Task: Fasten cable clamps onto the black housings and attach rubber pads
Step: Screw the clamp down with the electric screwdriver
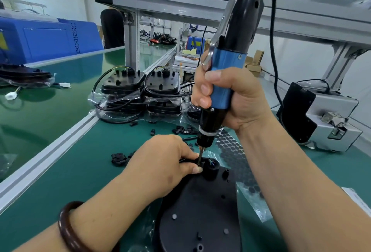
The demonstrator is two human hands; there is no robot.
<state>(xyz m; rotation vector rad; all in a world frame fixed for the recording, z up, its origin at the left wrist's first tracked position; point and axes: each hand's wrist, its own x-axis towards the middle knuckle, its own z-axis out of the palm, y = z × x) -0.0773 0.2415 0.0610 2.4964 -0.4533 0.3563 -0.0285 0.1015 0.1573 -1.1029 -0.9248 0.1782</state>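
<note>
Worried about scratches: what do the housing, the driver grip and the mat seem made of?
Housing: likely moulded plastic, matte black, integral bosses. Driver grip: probably anodised metal, blue satin sheen. Mat: seemingly rubber or vinyl, green, faintly reflective.

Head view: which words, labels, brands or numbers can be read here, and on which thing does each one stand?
None can be read in this view.
Yellow patch on the big blue machine: blurred, no letters.
Yellow panel on the small blue box far behind: too small.
Screwdriver in the right hand: no label shows.
White sheet at the right edge: blurred.
</note>
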